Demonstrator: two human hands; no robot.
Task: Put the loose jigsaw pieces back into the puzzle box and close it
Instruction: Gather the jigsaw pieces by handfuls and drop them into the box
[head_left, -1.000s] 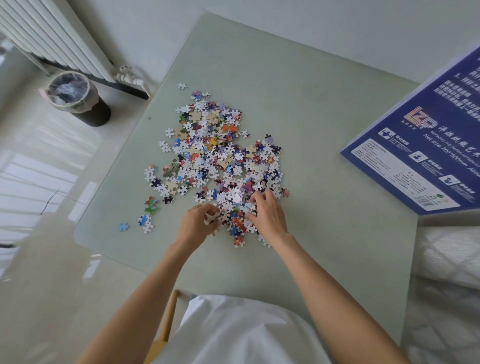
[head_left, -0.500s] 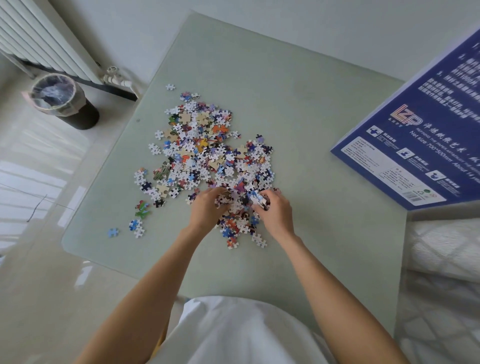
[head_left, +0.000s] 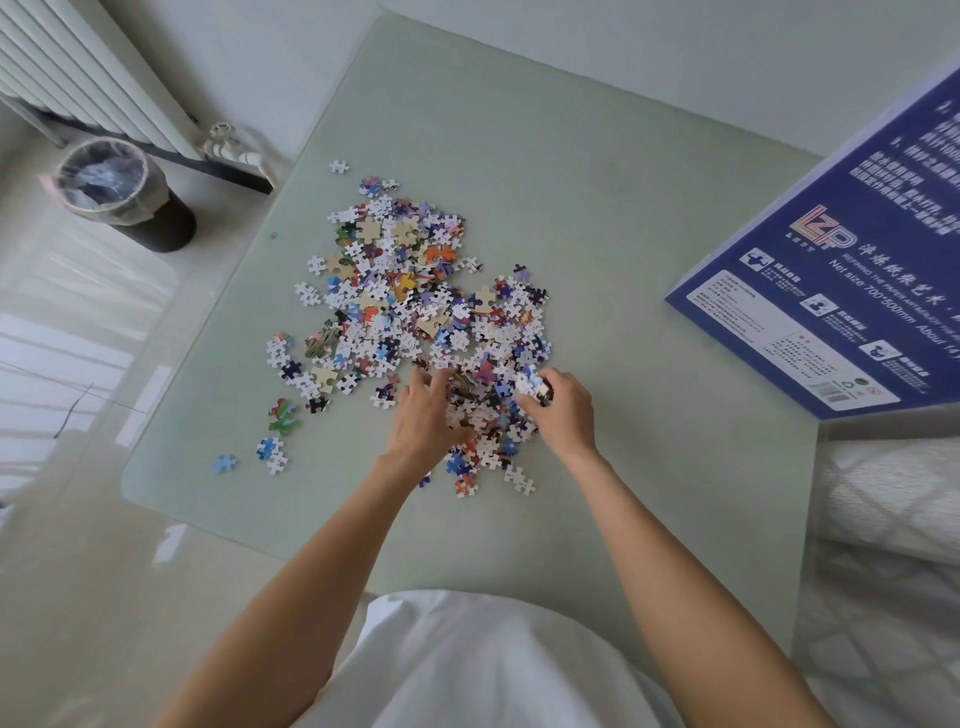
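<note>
A heap of loose jigsaw pieces (head_left: 410, 306), white, blue and multicoloured, lies spread over the left middle of the pale green glass table (head_left: 623, 234). My left hand (head_left: 423, 415) rests on the near edge of the heap with its fingers spread into the pieces. My right hand (head_left: 563, 410) is just right of it and grips a small bunch of pieces (head_left: 532, 384) in its curled fingers. The blue puzzle box (head_left: 841, 270) lies at the table's right side, printed face up, partly out of frame.
A few stray pieces (head_left: 270, 452) lie near the table's left front corner, and one (head_left: 338, 166) at the far end. A lined waste bin (head_left: 119, 192) and a white radiator (head_left: 88, 78) stand on the floor to the left. A quilted white surface (head_left: 893, 519) borders the table's right.
Both hands have moved from the near tip of the heap farther into it. My right hand has picked up a small bunch of pieces; my left hand's fingers have spread.
</note>
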